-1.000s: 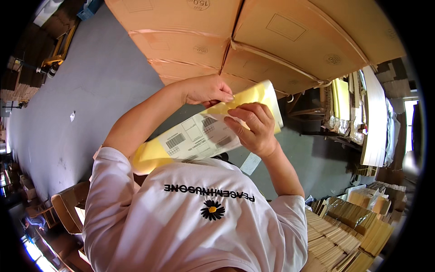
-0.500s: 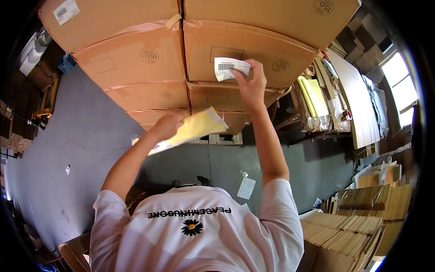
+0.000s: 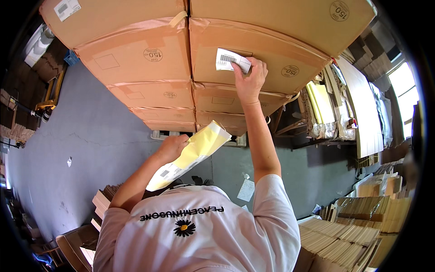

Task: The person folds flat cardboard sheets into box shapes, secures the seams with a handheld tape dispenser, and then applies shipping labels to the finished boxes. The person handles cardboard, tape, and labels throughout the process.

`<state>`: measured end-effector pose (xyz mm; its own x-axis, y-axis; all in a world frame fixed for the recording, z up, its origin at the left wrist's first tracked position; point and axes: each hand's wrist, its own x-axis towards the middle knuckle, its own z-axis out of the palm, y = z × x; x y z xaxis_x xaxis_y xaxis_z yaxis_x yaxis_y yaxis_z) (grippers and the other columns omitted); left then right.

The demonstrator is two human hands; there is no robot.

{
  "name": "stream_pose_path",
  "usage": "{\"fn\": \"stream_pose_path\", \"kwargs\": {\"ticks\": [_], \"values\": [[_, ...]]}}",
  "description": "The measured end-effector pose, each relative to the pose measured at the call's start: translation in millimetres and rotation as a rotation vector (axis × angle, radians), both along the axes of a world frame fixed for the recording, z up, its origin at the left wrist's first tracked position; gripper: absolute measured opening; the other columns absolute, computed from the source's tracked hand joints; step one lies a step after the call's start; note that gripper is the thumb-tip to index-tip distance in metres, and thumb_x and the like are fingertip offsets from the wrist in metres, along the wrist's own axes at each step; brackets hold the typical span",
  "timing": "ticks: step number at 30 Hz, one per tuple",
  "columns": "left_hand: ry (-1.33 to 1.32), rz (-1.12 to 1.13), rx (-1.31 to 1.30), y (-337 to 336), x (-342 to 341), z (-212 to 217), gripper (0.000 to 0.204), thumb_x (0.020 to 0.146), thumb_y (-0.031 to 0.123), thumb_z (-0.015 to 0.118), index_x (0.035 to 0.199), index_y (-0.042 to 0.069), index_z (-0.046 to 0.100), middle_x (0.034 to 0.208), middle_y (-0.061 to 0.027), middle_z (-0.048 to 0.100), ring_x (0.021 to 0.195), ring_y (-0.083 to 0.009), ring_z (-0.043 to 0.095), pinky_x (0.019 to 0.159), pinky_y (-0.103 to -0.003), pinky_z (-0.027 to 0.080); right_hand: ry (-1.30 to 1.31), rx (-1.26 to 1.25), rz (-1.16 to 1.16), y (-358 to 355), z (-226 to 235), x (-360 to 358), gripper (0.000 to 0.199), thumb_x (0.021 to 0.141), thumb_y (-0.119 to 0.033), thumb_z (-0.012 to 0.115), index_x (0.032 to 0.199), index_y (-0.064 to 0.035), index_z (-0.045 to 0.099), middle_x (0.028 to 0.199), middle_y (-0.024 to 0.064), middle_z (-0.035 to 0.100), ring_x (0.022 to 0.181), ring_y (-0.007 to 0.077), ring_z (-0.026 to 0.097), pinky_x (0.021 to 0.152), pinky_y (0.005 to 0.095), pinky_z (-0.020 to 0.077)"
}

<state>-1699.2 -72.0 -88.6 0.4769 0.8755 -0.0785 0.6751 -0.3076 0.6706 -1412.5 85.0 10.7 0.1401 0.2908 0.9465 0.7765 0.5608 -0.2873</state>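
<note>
In my right hand (image 3: 252, 80), thumb and fingers pinch the right edge of a white barcode label (image 3: 226, 60). It lies at or just before the face of a brown carton (image 3: 258, 50) in the stack's right column, over part of a printed rectangle. Whether its whole back touches the carton I cannot tell. Lower down and to the left, my left hand (image 3: 173, 148) grips a curled yellow label sheet (image 3: 204, 141). White labels with barcodes show along the sheet's lower side. Another barcode label (image 3: 67, 9) is on the upper left carton.
Cartons are stacked in two columns on a pallet (image 3: 158, 135). Flattened cardboard (image 3: 342, 233) is piled at the lower right. A rack with yellow sheets (image 3: 321, 103) and a white panel (image 3: 362, 109) stands at the right. A paper (image 3: 246, 189) lies on the grey floor (image 3: 90, 149).
My left hand has lowered slightly with the yellow sheet, which now shows more of its printed side. The right hand still holds the label, now flatter toward the carton.
</note>
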Motion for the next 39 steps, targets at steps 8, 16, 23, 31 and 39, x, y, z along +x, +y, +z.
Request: {"fn": "stream_pose_path", "kwargs": {"ticks": [8,16,23,31,39], "values": [[-0.012,-0.029,-0.005,6.4,2.9,5.0,0.017,0.096,0.017,0.057,0.095,0.0,0.058,0.083,-0.0244,0.062,0.079,-0.0434,0.061,0.07,-0.047,0.048,0.013,0.002,0.001,5.1,-1.7,0.6,0.045,0.071,-0.014,0.086,0.106,-0.0085,0.058,0.097,0.0069,0.063,0.089,0.0308,0.058,0.079,0.0431,0.04],[-0.043,-0.059,-0.04,10.9,5.7,9.5,0.017,0.096,0.015,0.056,0.093,-0.001,0.053,0.082,-0.0237,0.059,0.076,-0.0417,0.058,0.068,-0.044,0.046,0.044,-0.019,-0.055,7.2,-2.2,-1.4,0.045,0.071,-0.014,0.086,0.106,-0.0092,0.058,0.095,0.007,0.062,0.089,0.0308,0.057,0.078,0.0436,0.0396],[-0.05,-0.063,-0.048,13.2,6.6,6.5,0.018,0.096,0.017,0.057,0.091,0.0,0.053,0.082,-0.0235,0.059,0.076,-0.0426,0.057,0.067,-0.046,0.046,0.076,-0.01,-0.102,10.3,-1.9,-7.5,0.045,0.071,-0.015,0.085,0.106,-0.0097,0.058,0.093,0.0051,0.063,0.087,0.0289,0.057,0.078,0.0423,0.0384],[-0.106,-0.03,-0.032,12.7,5.2,13.4,0.02,0.096,0.017,0.057,0.091,-0.002,0.056,0.078,-0.0234,0.057,0.068,-0.0364,0.054,0.065,-0.041,0.046,0.063,-0.21,-0.379,-19.1,21.6,-6.3,0.049,0.07,-0.031,0.088,0.103,-0.0084,0.059,0.09,0.0048,0.061,0.087,0.0292,0.059,0.075,0.0428,0.0431],[-0.004,0.078,-0.061,13.5,-20.9,22.8,0.021,0.097,0.02,0.057,0.09,0.0,0.055,0.083,-0.0252,0.06,0.079,-0.0448,0.058,0.067,-0.046,0.046,0.905,-0.918,0.735,8.4,53.2,12.7,0.048,0.099,-0.036,0.061,0.082,0.0081,0.068,0.077,0.0177,0.072,0.071,0.0259,0.071,0.069,0.0362,0.0573]]}}
